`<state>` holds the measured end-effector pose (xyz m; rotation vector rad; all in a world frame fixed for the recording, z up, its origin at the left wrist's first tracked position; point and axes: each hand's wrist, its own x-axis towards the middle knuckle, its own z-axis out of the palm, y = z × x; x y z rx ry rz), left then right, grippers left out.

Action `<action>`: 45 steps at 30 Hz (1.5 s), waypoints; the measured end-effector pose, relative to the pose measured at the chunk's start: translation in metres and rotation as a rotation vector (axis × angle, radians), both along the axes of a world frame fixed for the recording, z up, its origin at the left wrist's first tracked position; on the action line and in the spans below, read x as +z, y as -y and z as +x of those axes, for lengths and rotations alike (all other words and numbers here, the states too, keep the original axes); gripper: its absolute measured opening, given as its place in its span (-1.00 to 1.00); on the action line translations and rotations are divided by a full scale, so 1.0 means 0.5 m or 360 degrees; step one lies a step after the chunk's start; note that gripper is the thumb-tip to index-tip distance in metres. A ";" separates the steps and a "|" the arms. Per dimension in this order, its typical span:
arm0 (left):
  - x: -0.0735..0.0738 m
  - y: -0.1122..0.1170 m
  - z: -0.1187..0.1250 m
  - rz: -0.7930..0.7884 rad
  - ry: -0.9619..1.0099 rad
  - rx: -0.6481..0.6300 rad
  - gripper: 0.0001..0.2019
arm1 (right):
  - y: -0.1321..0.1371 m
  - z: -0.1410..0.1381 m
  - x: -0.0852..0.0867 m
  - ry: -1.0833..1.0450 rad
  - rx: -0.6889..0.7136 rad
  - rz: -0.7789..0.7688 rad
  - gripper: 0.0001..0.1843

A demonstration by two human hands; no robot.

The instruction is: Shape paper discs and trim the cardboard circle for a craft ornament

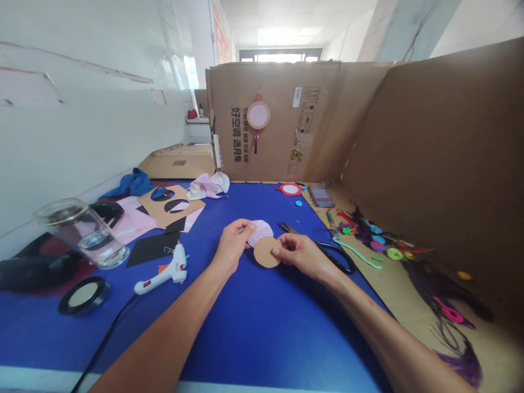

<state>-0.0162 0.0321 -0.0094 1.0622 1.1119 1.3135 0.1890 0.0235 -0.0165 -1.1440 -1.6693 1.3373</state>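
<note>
Between the fingers of my left hand (234, 243) is a round lilac fabric piece (261, 231), gripped at its left edge. My right hand (298, 252) pinches a plain brown cardboard disc (267, 253) by its right side. The disc overlaps the lower part of the lilac round, as seen from above; whether the two touch I cannot tell. Scissors (335, 255) with black handles lie just beyond my right hand, partly hidden by it. A thin needle-like line (216, 229) shows left of my left hand.
On the blue table (254, 338) at left lie a white glue gun (166, 271), a glass jar (92, 234), a roll of tape (84, 296) and cut card (174, 204). Beads and tassels (426, 284) spread at right. A round ornament (258, 115) hangs on the cardboard wall (323, 158).
</note>
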 end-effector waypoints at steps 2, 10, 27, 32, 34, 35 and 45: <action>0.001 -0.004 -0.004 0.0002 0.0051 0.0034 -0.63 | 0.005 0.000 0.000 0.0032 0.0080 -0.0044 -0.52; 0.011 -0.003 -0.007 0.0049 0.0216 -0.0040 -0.59 | 0.013 -0.003 0.007 0.0133 0.0130 0.0018 -0.54; 0.012 0.016 0.013 0.0018 -0.0173 -0.0402 -0.65 | 0.000 0.002 0.022 -0.0276 -0.0267 0.0128 -0.54; 0.036 0.021 -0.004 0.0176 -0.1115 -0.0187 -0.73 | -0.002 0.020 0.038 -0.0196 -0.0474 0.0224 -0.54; 0.049 0.037 -0.007 0.0285 -0.1650 -0.0258 -0.74 | -0.005 0.029 0.041 -0.0199 -0.0523 0.0243 -0.54; 0.055 0.046 -0.007 0.0309 -0.1810 -0.0353 -0.73 | -0.007 0.033 0.041 -0.0205 -0.0531 0.0247 -0.54; 0.075 0.095 0.017 0.0211 -0.2390 -0.0662 -0.44 | -0.015 0.039 0.032 -0.0198 -0.0510 0.0179 -0.50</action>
